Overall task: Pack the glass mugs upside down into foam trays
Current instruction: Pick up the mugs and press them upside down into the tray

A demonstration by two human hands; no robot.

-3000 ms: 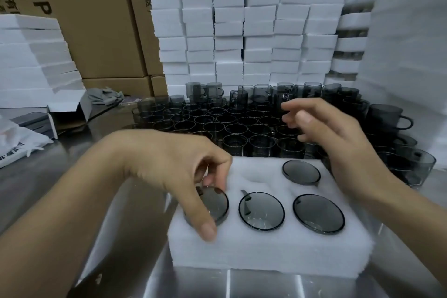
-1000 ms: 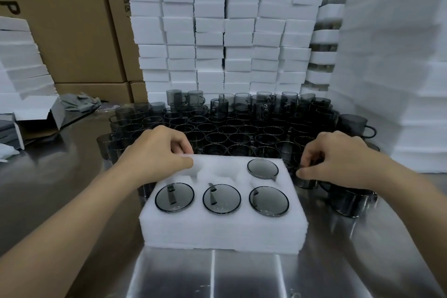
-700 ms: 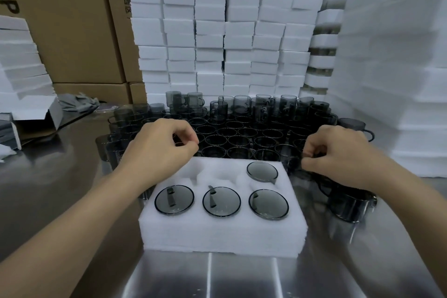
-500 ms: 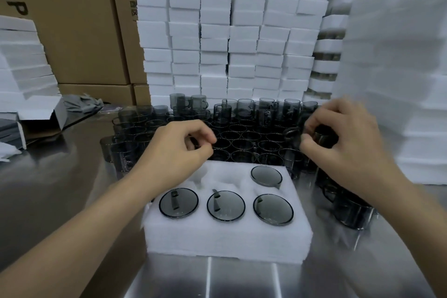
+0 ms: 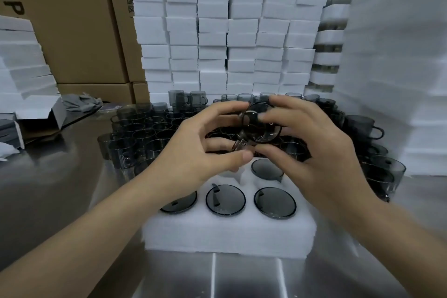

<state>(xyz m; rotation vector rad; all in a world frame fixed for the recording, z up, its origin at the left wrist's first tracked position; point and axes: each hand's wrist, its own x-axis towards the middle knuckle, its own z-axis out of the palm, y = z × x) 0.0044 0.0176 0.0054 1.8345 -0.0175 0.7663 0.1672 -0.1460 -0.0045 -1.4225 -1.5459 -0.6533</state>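
Observation:
A white foam tray [image 5: 227, 232] lies on the steel table in front of me. Several smoky glass mugs sit upside down in its pockets, among them the front middle mug [image 5: 225, 199], the front right mug [image 5: 275, 202] and a back right mug [image 5: 266, 169]. Above the tray's back row I hold one smoky glass mug [image 5: 260, 126] tilted on its side, its base facing me. My right hand [image 5: 312, 152] grips it around the body. My left hand [image 5: 198, 150] touches its left side and handle. The tray's back left pockets are hidden by my hands.
A dense cluster of upright glass mugs [image 5: 145, 128] stands behind the tray, with more at the right [image 5: 377, 167]. Stacks of white foam trays [image 5: 229, 31] wall the back and right. Cardboard boxes [image 5: 72, 19] stand at the back left. An open white box [image 5: 36, 109] is at the left.
My right hand lifted a mug from the cluster at the right and brought it over the tray's back row. My left hand rose from the tray edge to meet it.

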